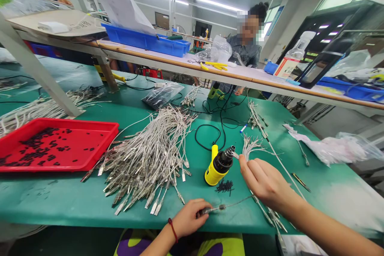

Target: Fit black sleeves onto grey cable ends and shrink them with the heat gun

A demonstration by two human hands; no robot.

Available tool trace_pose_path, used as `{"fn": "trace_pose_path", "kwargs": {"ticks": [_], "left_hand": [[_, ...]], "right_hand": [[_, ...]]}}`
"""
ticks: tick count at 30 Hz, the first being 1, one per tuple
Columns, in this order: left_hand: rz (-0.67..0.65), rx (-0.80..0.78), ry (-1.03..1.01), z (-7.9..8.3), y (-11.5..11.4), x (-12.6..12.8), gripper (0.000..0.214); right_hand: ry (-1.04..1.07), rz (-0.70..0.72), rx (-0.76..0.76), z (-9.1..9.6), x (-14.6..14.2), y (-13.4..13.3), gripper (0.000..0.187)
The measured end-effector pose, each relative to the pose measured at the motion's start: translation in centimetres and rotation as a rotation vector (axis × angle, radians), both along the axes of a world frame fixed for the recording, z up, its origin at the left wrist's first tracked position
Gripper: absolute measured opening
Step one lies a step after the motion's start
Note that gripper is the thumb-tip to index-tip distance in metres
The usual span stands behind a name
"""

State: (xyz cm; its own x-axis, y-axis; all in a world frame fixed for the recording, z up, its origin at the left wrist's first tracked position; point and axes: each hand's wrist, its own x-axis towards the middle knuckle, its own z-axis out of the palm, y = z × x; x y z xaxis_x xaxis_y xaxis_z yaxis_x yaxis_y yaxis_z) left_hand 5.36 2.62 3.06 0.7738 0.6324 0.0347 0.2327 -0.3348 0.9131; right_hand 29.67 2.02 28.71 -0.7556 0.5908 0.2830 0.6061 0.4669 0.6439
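One cable (222, 207) in left grip (189, 217), one tip (236, 155) in right grip (261, 181), one heat gun (215, 172).

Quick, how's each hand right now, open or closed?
Left hand: closed, holding a cable.
Right hand: closed, pinching something small beside the heat gun; too small to name.

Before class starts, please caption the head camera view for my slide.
Left hand holding a cable, right hand at the nozzle of a yellow heat gun, with piled cables alongside.

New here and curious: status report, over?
Left fingers gripping a cable. Right fingers pinching pale piece near heat gun. Black pieces heaped beside it, untouched.
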Motion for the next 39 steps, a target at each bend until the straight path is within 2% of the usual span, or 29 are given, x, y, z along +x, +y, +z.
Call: {"fn": "trace_pose_path", "kwargs": {"ticks": [7,18,21,23,26,28,30,33,36,39], "left_hand": [[0.017,0.004,-0.012,0.0,-0.1,0.0,0.029],[0.032,-0.005,-0.036,0.2,-0.1,-0.1,0.029],[0.034,-0.009,-0.042,0.4,-0.1,0.0,0.028],[0.036,-0.012,-0.055,0.6,-0.2,-0.1,0.029],[0.07,-0.015,-0.081,1.4,-0.9,-0.7,0.034],[0.123,-0.03,-0.11,2.2,-1.6,-1.6,0.032],[0.21,-0.085,-0.205,3.6,-2.5,-2.9,0.024],[0.336,-0.212,-0.545,7.0,-3.9,-4.6,0.022],[0.345,-0.347,-0.952,11.5,-5.3,-5.0,0.029],[0.322,-0.579,-0.988,15.4,-6.7,-4.3,0.03]], "right_hand": [[0.02,-0.03,0.001,0.0,0.2,0.3,0.038],[0.046,-0.057,0.007,-1.1,1.7,1.3,0.041],[0.144,-0.088,0.028,-0.6,2.1,1.5,0.036],[0.414,-0.152,0.091,-0.1,1.8,0.9,0.03],[1.175,-0.303,0.122,0.1,0.0,-1.5,0.022],[1.729,-0.344,-0.019,-0.7,-2.3,-4.0,0.023],[2.125,-0.28,-0.19,-2.4,-5.1,-6.7,0.023],[2.406,-0.196,-0.36,-5.1,-9.1,-10.2,0.019],[2.493,-0.16,-0.54,-6.8,-12.0,-12.3,0.016],[2.501,-0.128,-0.648,-7.7,-13.5,-13.2,0.016]]}}
